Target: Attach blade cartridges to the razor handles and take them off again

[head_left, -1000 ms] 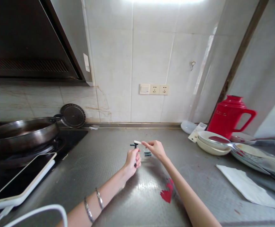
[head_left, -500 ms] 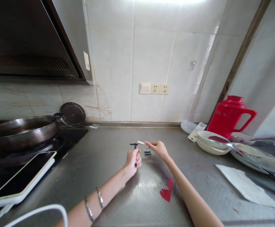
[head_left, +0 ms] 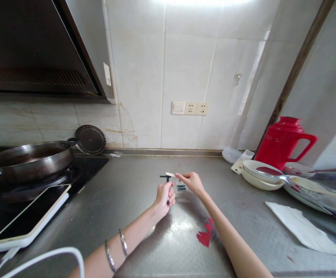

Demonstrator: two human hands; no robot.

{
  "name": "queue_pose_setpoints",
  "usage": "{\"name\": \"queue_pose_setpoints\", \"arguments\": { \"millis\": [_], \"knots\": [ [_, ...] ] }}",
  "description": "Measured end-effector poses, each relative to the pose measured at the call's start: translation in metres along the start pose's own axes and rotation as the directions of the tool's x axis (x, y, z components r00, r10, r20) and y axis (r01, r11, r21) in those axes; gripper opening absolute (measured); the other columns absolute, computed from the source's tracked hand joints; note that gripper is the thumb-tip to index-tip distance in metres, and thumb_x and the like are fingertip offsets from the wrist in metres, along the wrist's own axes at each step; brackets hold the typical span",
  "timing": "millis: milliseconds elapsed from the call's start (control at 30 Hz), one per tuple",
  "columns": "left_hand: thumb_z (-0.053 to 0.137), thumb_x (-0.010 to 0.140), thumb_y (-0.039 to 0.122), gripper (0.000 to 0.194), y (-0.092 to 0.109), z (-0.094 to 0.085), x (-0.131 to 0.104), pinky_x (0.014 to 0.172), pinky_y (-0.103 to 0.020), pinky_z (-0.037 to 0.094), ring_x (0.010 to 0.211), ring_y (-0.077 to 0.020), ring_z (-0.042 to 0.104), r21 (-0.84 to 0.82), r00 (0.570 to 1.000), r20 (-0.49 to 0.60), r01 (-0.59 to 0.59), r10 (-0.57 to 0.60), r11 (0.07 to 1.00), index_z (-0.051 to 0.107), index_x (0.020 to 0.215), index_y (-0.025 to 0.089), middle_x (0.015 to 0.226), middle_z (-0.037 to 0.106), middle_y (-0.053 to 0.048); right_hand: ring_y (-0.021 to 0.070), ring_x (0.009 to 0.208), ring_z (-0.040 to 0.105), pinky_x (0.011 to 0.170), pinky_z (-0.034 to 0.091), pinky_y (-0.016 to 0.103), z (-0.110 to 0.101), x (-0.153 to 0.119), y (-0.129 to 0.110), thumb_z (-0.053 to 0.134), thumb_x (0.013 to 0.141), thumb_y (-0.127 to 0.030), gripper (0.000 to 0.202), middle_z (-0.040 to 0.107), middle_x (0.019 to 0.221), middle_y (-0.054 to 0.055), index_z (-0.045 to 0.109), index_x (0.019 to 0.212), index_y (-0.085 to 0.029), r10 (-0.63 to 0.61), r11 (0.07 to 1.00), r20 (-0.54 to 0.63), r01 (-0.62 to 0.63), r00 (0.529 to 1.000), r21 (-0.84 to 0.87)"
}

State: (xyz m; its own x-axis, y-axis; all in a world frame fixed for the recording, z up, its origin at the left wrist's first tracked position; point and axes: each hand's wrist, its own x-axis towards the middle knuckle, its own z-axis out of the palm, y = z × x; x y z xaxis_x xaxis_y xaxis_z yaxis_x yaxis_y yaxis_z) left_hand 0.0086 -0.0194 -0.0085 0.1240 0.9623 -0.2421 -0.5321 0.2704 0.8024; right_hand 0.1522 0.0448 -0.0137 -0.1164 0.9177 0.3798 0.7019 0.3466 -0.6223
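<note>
My left hand (head_left: 163, 197) is closed around the handle of a dark T-shaped razor (head_left: 168, 179), which stands upright with its crosspiece at the top. In a pinch, my right hand (head_left: 193, 182) holds a short, flat white stick (head_left: 170, 174). The stick's far end lies over the razor's crosspiece; whether it touches is too small to tell. Behind the hands, on the steel counter (head_left: 121, 193), are small dark green strips (head_left: 181, 187) that seem to be in clear packaging. A torn red patch (head_left: 205, 233) shows nearer to me, between my forearms.
At left, a steel pan (head_left: 31, 160) and a phone on a white base (head_left: 31, 218) with a white cable (head_left: 49, 255) sit at the black stove. On the right are stacked bowls (head_left: 260, 179), a red thermos jug (head_left: 283, 143), plates and a white paper napkin (head_left: 303, 227).
The white stick has shifted left across the razor's crosspiece, covering more of it. Both hands keep their grips. The whole view has swung slightly.
</note>
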Motion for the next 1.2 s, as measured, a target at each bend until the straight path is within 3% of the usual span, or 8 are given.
{"name": "queue_pose_setpoints", "arguments": {
  "millis": [333, 467, 633, 700, 800, 933, 1100, 1200],
  "knots": [
    [0.043, 0.078, 0.028, 0.012, -0.002, 0.001, -0.002, 0.031, -0.019, 0.006, 0.023, -0.004, 0.018, -0.009, 1.0, 0.008, 0.006, -0.006, 1.0, 0.043, 0.07, 0.018, 0.032, 0.024, 0.012, 0.0102, 0.044, 0.042, 0.046, 0.024, 0.022, 0.002, 0.0, -0.001, 0.04, 0.072, -0.067, 0.061, 0.049, 0.041, 0.0, 0.069, 0.057, -0.015, -0.028, 1.0, -0.015, 0.028, 0.999, -0.002],
    [0.043, 0.079, 0.027, 0.012, -0.004, 0.001, -0.002, 0.03, -0.018, 0.006, 0.022, -0.0038, 0.017, 0.002, 1.0, 0.023, -0.009, 0.009, 1.0, 0.043, 0.071, 0.018, 0.032, 0.025, 0.011, 0.0109, 0.043, 0.043, 0.046, 0.025, 0.023, -0.002, 0.0, 0.008, 0.043, 0.07, -0.066, 0.06, 0.047, 0.039, 0.001, 0.067, 0.052, -0.015, 0.041, 0.999, -0.065, -0.042, 0.997, -0.021],
    [0.049, 0.077, 0.039, 0.021, -0.004, -0.006, 0.006, 0.029, -0.017, 0.013, 0.023, -0.0039, 0.021, 0.01, 0.983, 0.139, -0.123, 0.121, 0.992, 0.044, 0.075, 0.018, 0.036, 0.026, 0.012, 0.0093, 0.045, 0.041, 0.043, 0.03, 0.02, -0.004, 0.005, 0.005, 0.048, 0.071, -0.057, 0.048, 0.047, 0.046, 0.0, 0.066, 0.062, -0.014, 0.078, 0.959, 0.011, -0.078, 0.997, 0.272],
    [0.053, 0.074, 0.044, 0.027, -0.003, -0.012, 0.013, 0.029, -0.017, 0.018, 0.025, -0.0041, 0.026, 0.05, 0.965, 0.166, -0.216, 0.205, 0.975, 0.043, 0.075, 0.018, 0.04, 0.03, 0.012, 0.0076, 0.043, 0.039, 0.039, 0.033, 0.018, -0.006, 0.003, -0.008, 0.053, 0.07, -0.051, 0.038, 0.046, 0.051, -0.003, 0.064, 0.073, -0.015, 0.126, 0.864, 0.08, -0.149, 0.989, 0.48],
    [0.058, 0.071, 0.047, 0.032, 0.001, -0.02, 0.024, 0.032, -0.017, 0.026, 0.031, -0.0043, 0.034, 0.145, 0.941, 0.149, -0.325, 0.304, 0.934, 0.043, 0.074, 0.018, 0.046, 0.036, 0.01, 0.0045, 0.04, 0.034, 0.033, 0.031, 0.015, -0.012, -0.012, -0.037, 0.058, 0.069, -0.045, 0.033, 0.045, 0.056, -0.005, 0.059, 0.087, -0.017, 0.175, 0.603, 0.183, -0.253, 0.967, 0.756],
    [0.058, 0.071, 0.047, 0.033, 0.009, -0.024, 0.027, 0.037, -0.017, 0.033, 0.037, -0.0041, 0.033, 0.206, 0.892, 0.224, -0.437, 0.392, 0.876, 0.046, 0.076, 0.018, 0.047, 0.033, 0.01, 0.0006, 0.034, 0.02, 0.029, 0.012, 0.012, -0.02, -0.045, -0.077, 0.059, 0.071, -0.046, 0.035, 0.043, 0.052, -0.008, 0.054, 0.093, -0.019, 0.088, 0.293, 0.346, -0.357, 0.934, 0.887],
    [0.058, 0.074, 0.044, 0.029, 0.02, -0.022, 0.018, 0.033, -0.014, 0.023, 0.036, -0.0027, 0.025, 0.179, 0.877, 0.324, -0.426, 0.355, 0.887, 0.046, 0.079, 0.018, 0.048, 0.029, 0.01, 0.0006, 0.035, 0.012, 0.03, 0.004, 0.012, -0.016, -0.068, -0.107, 0.06, 0.071, -0.048, 0.034, 0.035, 0.046, -0.011, 0.048, 0.085, -0.02, 0.015, 0.156, 0.452, -0.449, 0.892, 0.88],
    [0.059, 0.073, 0.042, 0.028, 0.023, -0.019, 0.014, 0.032, -0.014, 0.017, 0.036, -0.0023, 0.023, 0.132, 0.872, 0.341, -0.414, 0.351, 0.901, 0.046, 0.082, 0.018, 0.048, 0.029, 0.01, 0.0007, 0.035, 0.01, 0.03, 0.004, 0.012, -0.006, -0.078, -0.112, 0.062, 0.069, -0.049, 0.036, 0.03, 0.044, -0.012, 0.041, 0.075, -0.02, 0.058, 0.096, 0.449, -0.453, 0.892, 0.886]
  ]
}}
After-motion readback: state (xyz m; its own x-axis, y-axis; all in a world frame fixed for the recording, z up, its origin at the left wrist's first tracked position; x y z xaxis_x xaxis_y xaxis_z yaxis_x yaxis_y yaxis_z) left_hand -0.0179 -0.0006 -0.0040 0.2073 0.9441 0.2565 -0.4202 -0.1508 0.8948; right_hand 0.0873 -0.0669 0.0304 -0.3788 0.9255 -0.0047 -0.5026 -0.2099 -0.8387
